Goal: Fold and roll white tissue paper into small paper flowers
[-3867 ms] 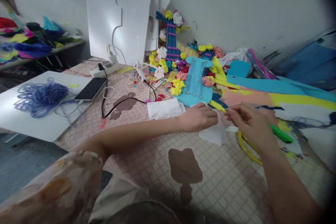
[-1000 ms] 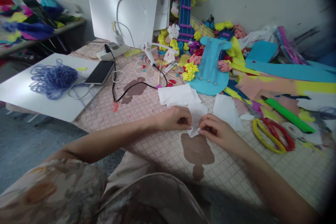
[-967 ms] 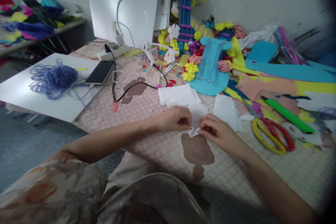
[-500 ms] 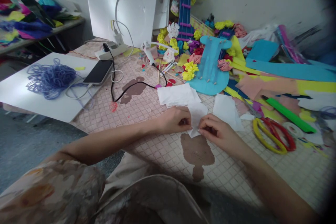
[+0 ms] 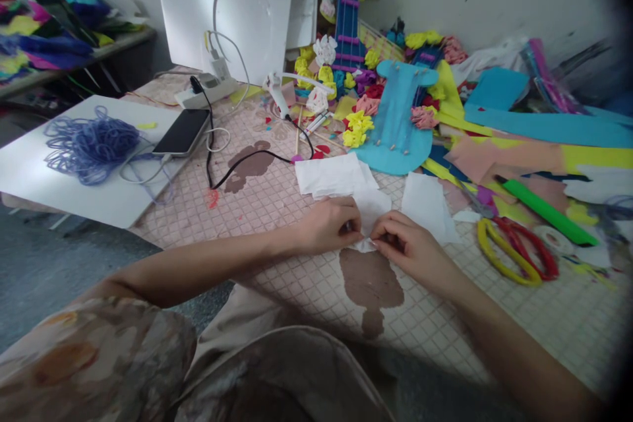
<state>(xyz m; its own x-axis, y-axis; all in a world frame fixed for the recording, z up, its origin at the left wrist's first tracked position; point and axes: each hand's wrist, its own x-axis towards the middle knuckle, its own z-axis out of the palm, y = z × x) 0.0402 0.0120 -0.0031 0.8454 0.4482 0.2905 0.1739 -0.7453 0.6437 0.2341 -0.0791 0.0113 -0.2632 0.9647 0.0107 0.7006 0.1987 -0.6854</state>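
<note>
Left hand [image 5: 331,227] and right hand [image 5: 409,245], both curled nearly closed, pinch the near edge of the white paper [image 5: 372,206] between them, their grips closer together than before and that edge now bunched.

1. Dim, greyish light overall; the wall [image 5: 445,6] looks dull.
2. Glare whitens the upright board [image 5: 257,20] and the left side of the flat board [image 5: 44,194]; the source cannot be told.
3. The table [image 5: 430,330] darkens toward its near edge, and the lap [image 5: 277,382] sits in shadow.
4. Black vignetting swallows the upper right corner and right edge.
5. The bench [image 5: 113,46] is blurred.
6. Wide-angle stretching enlarges the sleeve [image 5: 99,362].
7. Fine detail in the pinched paper [image 5: 372,206] is soft.
</note>
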